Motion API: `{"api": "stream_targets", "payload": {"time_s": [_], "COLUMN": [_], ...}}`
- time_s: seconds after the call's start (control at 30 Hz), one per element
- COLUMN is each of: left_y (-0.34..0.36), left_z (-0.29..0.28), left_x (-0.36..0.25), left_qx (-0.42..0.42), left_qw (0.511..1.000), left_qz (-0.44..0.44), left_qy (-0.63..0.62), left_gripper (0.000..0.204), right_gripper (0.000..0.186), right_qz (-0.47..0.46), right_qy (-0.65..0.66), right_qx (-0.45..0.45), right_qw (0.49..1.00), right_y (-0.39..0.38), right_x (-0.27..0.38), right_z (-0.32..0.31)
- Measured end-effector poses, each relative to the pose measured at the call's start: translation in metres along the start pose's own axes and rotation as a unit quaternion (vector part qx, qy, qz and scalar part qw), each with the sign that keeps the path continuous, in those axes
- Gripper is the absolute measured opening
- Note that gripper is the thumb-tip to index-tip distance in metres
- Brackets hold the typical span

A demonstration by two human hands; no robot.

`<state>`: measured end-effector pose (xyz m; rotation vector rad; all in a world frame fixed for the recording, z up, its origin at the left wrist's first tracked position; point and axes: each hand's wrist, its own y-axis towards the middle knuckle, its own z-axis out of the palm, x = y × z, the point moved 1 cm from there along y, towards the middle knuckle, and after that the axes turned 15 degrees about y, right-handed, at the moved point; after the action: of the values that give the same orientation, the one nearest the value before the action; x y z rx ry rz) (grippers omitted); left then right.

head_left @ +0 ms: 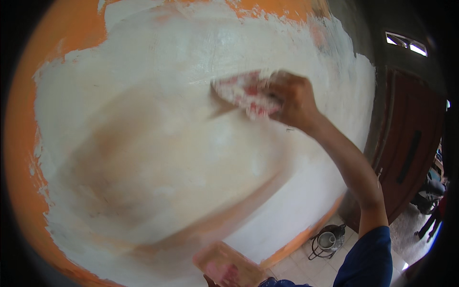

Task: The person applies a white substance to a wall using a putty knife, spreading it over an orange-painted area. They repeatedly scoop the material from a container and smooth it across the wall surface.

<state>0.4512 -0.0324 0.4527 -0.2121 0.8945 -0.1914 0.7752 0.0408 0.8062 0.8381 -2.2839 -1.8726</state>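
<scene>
My right hand (292, 98) is raised to the wall, its fingers closed round a red scraper (246, 93) smeared with white filler. The scraper's long edge lies at the wall surface, and the hand is slightly blurred. Much of the wall (201, 138) before me is coated white, with damp brownish patches showing through on the left and low down. At the bottom edge, my left hand (209, 281) shows only a few dark fingers beside a flat pinkish board (229, 265), which it holds tilted. A pink-red smear marks the board's face.
Bare orange paint (21, 143) borders the white coat at left, top and bottom. A dark brown door (406, 138) stands at right. On the tiled floor (299, 265) a pale round container (326, 240) sits by a dark metal frame. Beyond the doorway, a person (435, 217) is partly visible.
</scene>
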Motion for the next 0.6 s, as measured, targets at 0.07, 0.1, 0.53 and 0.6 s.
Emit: {"api": "stream_targets", "payload": {"time_s": [0.07,0.1,0.53,0.6], "left_y": [-0.003,-0.005,-0.005,-0.002], "left_z": [0.008,0.012,-0.006,-0.008], "left_x": [-0.005,-0.006,0.012,0.012], "left_qx": [0.016,0.027,0.018,-0.004], "left_qw": [0.999,0.997,0.998,0.999], "left_qz": [-0.041,-0.063,-0.062,-0.03], "left_qy": [-0.016,-0.025,0.008,0.019], "left_gripper": [0.057,0.057,0.06,0.06], "right_gripper": [0.033,0.034,0.032,0.036], "right_qz": [0.007,0.009,-0.003,-0.033], "right_qy": [0.027,0.044,-0.066,-0.102], "right_qx": [0.027,0.031,-0.147,-0.142], "right_qw": [0.999,0.999,0.987,0.984], "right_y": [-0.026,-0.034,0.017,0.002], "right_x": [0.014,0.023,-0.069,-0.06], "right_z": [0.003,0.0,-0.046,-0.026]}}
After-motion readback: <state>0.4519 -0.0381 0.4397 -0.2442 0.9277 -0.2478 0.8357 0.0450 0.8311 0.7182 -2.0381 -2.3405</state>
